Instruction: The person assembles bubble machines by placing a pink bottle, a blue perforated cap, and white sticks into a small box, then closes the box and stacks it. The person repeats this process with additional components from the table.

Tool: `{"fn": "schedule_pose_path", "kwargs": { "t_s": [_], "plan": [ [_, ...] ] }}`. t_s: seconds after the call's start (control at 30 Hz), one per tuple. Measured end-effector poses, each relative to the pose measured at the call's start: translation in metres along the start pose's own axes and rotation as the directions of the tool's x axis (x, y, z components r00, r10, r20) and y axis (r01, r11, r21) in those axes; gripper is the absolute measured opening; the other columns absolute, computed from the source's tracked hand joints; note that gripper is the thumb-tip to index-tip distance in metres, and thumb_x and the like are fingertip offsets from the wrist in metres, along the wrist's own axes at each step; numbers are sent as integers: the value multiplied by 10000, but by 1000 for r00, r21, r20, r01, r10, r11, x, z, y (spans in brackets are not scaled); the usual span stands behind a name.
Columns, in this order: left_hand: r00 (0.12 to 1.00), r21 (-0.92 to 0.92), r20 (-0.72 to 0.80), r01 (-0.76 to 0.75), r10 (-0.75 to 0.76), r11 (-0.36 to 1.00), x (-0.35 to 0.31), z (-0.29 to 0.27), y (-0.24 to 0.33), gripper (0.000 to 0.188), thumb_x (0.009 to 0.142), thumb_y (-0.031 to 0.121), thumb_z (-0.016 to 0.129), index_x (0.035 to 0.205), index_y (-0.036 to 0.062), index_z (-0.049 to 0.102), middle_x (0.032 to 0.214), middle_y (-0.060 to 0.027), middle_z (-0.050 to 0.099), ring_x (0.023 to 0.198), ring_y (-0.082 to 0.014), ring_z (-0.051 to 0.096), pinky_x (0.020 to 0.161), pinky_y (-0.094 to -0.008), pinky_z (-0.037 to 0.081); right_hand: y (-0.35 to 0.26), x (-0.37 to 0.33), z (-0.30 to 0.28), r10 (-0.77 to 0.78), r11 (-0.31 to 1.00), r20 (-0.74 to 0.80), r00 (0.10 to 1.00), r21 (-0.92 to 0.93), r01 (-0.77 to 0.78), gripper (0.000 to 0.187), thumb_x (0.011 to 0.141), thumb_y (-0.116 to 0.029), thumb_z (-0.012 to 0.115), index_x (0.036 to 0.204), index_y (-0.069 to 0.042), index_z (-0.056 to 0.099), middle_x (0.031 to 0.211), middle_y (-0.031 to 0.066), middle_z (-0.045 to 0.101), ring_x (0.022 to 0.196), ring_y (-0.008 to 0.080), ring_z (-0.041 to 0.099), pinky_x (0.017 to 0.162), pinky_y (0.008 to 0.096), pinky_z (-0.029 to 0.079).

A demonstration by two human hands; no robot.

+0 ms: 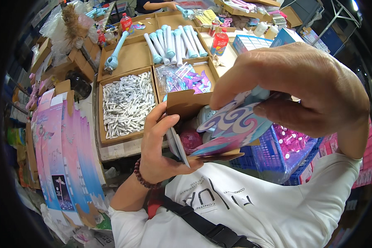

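Observation:
In front of my chest, my left hand (160,140) is wrapped around one side of an open printed box (229,130) with brown cardboard inside and a swirl pattern in blue, pink and purple. Inside it show a translucent pink ball (190,141) and a pale blue round part with small holes (206,115). From above, my right hand (293,87) curls over the other side of the box, thumb and fingers closing around a light-blue plastic piece (258,95). Most of that piece is hidden behind my fingers.
A carton of small white parts (128,105) sits left on the bench. Beyond are light-blue and white wands (175,43), bagged purple pieces (190,80) and a red drink bottle (220,42). Flat printed boxes (62,153) stack left; a blue crate (273,153) stands right. Someone's arm (159,5) shows far back.

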State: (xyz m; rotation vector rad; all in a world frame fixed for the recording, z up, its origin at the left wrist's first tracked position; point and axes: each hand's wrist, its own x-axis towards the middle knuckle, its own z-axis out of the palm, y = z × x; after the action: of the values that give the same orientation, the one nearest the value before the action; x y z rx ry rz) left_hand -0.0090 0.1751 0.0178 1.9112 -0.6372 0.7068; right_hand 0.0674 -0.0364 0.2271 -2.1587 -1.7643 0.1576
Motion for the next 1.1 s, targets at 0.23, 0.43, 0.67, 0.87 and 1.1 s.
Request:
{"fn": "schedule_pose_path", "kwargs": {
  "t_s": [0.23, 0.43, 0.67, 0.87, 1.1],
  "plan": [
    [999, -18, 35, -4, 4, 1000, -2, -2, 1, 958, 511, 326, 942, 1287, 47, 455, 1368, -264, 392, 1187, -371, 509, 976, -433, 443, 4, 9, 30, 214, 959, 465, 859, 65, -274, 334, 818, -7, 609, 1142, -37, 530, 966, 146, 634, 857, 368, 629, 676, 454, 509],
    [998, -48, 46, 37, -35, 998, -4, -3, -4, 994, 498, 370, 948, 1298, 61, 446, 1372, -278, 387, 1199, -395, 497, 981, -447, 437, 3, 6, 24, 142, 969, 307, 941, 150, -195, 334, 796, 0, 628, 1117, -26, 540, 905, 130, 615, 797, 355, 622, 650, 430, 513],
    [999, 6, 42, -4, 3, 1000, -8, -4, 1, 1012, 500, 414, 944, 1298, 62, 431, 1364, -297, 389, 1190, -415, 507, 971, -464, 453, -3, 4, 52, 122, 949, 347, 930, 235, -212, 266, 841, -105, 654, 1068, -28, 538, 817, 124, 607, 669, 347, 621, 566, 423, 513],
    [999, -92, 36, -23, 26, 996, -11, -3, -1, 1005, 501, 456, 933, 1286, 79, 432, 1336, -287, 408, 1194, -421, 498, 969, -472, 453, 2, 2, 16, 183, 977, 350, 919, 43, -211, 268, 777, -70, 673, 1026, -40, 579, 760, 98, 608, 636, 316, 621, 544, 413, 491],
    [996, -20, 85, -8, 9, 1000, -11, -10, 6, 1018, 484, 445, 941, 1291, 92, 430, 1344, -298, 403, 1215, -428, 478, 974, -479, 442, -2, 1, 13, 94, 982, 45, 995, 158, -100, 171, 780, -29, 641, 949, -9, 655, 804, 75, 662, 644, 247, 657, 544, 327, 526]
  ]
}}
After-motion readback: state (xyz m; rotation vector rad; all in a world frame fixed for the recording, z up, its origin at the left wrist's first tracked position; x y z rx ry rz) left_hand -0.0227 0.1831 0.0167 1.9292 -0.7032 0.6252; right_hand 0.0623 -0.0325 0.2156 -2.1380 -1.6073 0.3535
